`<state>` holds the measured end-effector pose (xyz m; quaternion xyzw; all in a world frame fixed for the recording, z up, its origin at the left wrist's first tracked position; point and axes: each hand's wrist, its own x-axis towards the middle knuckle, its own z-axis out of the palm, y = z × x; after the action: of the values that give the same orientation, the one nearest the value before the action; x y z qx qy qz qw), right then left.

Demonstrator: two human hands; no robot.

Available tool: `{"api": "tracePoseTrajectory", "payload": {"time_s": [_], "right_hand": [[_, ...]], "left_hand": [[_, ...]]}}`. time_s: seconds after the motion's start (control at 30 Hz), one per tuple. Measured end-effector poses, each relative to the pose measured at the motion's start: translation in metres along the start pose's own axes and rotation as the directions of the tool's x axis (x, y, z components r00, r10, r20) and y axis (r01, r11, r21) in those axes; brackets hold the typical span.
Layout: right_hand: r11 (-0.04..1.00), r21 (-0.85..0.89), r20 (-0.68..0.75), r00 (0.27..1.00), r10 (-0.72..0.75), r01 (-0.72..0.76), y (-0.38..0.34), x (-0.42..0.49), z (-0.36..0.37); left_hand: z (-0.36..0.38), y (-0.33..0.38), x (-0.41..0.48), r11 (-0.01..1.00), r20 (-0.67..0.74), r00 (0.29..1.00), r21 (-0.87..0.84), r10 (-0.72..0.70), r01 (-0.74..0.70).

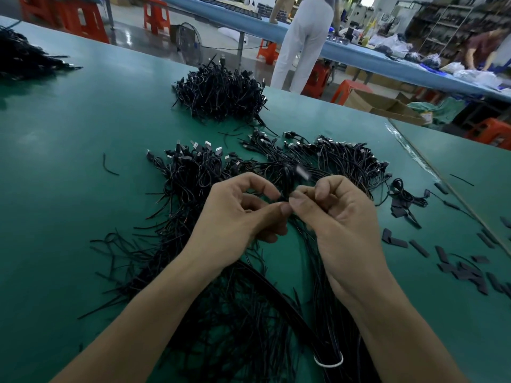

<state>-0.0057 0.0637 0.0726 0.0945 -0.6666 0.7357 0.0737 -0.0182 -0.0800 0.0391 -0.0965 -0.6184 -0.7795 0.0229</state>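
Note:
My left hand (243, 214) and my right hand (340, 214) meet fingertip to fingertip above the green table (83, 150). Between them they pinch a thin black USB cable (287, 181), whose blurred silver plug (303, 172) sticks up just beyond the fingers. Under my wrists lies a loose heap of black cables (193, 183) with silver plugs pointing away from me. A bundle of long cables tied by a white band (329, 362) runs toward the near edge.
A second tangled cable pile (221, 92) sits farther back, another (25, 56) at the far left. Several short black sleeve pieces (464, 269) are scattered at right. Beyond the table a person (304, 40) stands by a blue bench, among orange stools (83, 20) and cardboard boxes (384, 105).

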Motion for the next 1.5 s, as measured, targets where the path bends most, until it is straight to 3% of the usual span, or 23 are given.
{"api": "tracePoseTrajectory", "payload": {"time_s": [0.3, 0.43, 0.53, 0.63, 0.7, 0.77, 0.8, 0.9, 0.97, 1.07, 1.1, 1.17, 1.27, 1.43, 1.5], "right_hand": [[0.972, 0.098, 0.042, 0.977, 0.211, -0.214, 0.009, -0.002, -0.007], [0.983, 0.018, 0.087, 0.98, 0.181, -0.183, 0.01, -0.001, -0.007], [0.981, -0.094, 0.05, 0.983, 0.178, -0.173, 0.014, -0.001, -0.008], [0.967, -0.048, 0.001, 0.969, 0.249, -0.248, 0.019, 0.0, -0.01], [0.957, -0.025, -0.03, 0.958, 0.287, -0.287, 0.023, 0.002, -0.013], [0.949, -0.031, -0.055, 0.949, 0.312, -0.314, 0.027, 0.004, -0.019], [0.942, -0.037, -0.078, 0.941, 0.329, -0.333, 0.029, 0.005, -0.024], [0.907, -0.162, -0.227, 0.909, 0.35, -0.389, 0.039, 0.007, -0.044], [0.795, -0.455, -0.314, 0.907, 0.279, -0.402, 0.049, 0.005, -0.061], [0.427, -0.836, -0.241, 0.93, 0.278, -0.344, 0.066, -0.002, -0.075], [0.316, -0.895, -0.212, 0.924, 0.317, -0.314, 0.072, -0.005, -0.076], [0.168, -0.948, -0.2, 0.916, 0.347, -0.27, 0.081, -0.01, -0.072], [0.159, -0.943, -0.239, 0.925, 0.296, -0.294, 0.086, -0.012, -0.064], [0.061, -0.952, -0.272, 0.922, 0.274, -0.299, 0.09, -0.006, -0.064], [0.054, -0.949, -0.286, 0.921, 0.265, -0.31, 0.091, -0.002, -0.066]], "left_hand": [[-0.003, 0.007, 0.001, 0.992, 0.048, 0.993, 0.06, 0.108, -0.111], [-0.003, 0.007, 0.0, 0.982, -0.01, 0.99, 0.129, 0.138, -0.135], [-0.005, 0.003, 0.002, 0.984, -0.02, 0.993, 0.14, 0.118, -0.114], [-0.006, 0.002, 0.003, 0.991, 0.049, 0.995, 0.1, 0.086, -0.09], [-0.006, 0.001, 0.002, 0.973, 0.096, 0.988, 0.182, 0.124, -0.14], [-0.007, -0.003, 0.001, 0.887, 0.114, 0.967, 0.386, 0.227, -0.253], [-0.008, -0.004, 0.002, 0.795, 0.109, 0.946, 0.518, 0.306, -0.317], [-0.021, -0.01, 0.01, 0.415, 0.145, 0.821, 0.806, 0.552, -0.421], [-0.033, -0.018, 0.016, 0.285, 0.148, 0.749, 0.863, 0.646, -0.417], [-0.047, -0.033, 0.019, 0.277, 0.058, 0.714, 0.897, 0.698, -0.344], [-0.05, -0.039, 0.02, 0.279, 0.037, 0.729, 0.91, 0.684, -0.307], [-0.056, -0.049, 0.021, 0.298, 0.004, 0.827, 0.932, 0.563, -0.208], [-0.062, -0.057, 0.022, 0.346, -0.052, 0.942, 0.936, 0.331, -0.069], [-0.063, -0.055, 0.025, 0.449, -0.064, 0.969, 0.892, 0.239, -0.051], [-0.065, -0.058, 0.024, 0.402, -0.022, 0.99, 0.915, 0.136, -0.035]]}}
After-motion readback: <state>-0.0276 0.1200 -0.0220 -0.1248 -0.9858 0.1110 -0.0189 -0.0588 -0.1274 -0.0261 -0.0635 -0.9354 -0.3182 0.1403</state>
